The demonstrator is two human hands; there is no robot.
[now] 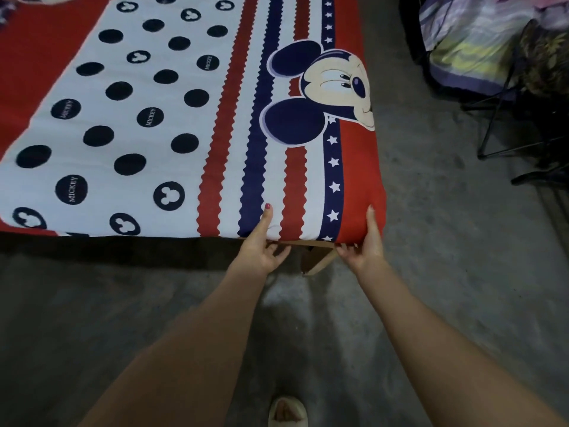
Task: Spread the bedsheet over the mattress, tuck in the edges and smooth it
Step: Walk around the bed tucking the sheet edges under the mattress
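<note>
Both arms stretched forward, side by side. Left hand (265, 245): thumb up over the bedsheet (184, 124) edge, fingers curled underneath. Right hand (366, 245): same grip at the corner.

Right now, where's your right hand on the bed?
In the head view, the right hand grips the near right corner of the bedsheet, thumb up the red edge and fingers under it, just right of the wooden bed leg.

The bedsheet (184, 118) is red at its borders, with a white field of navy dots, red and navy scalloped stripes, a navy band of white stars and a cartoon mouse face. The floor (446, 241) is grey, and the thumbnail (268, 206) of the left hand (261, 251) is painted pink-red.
</note>
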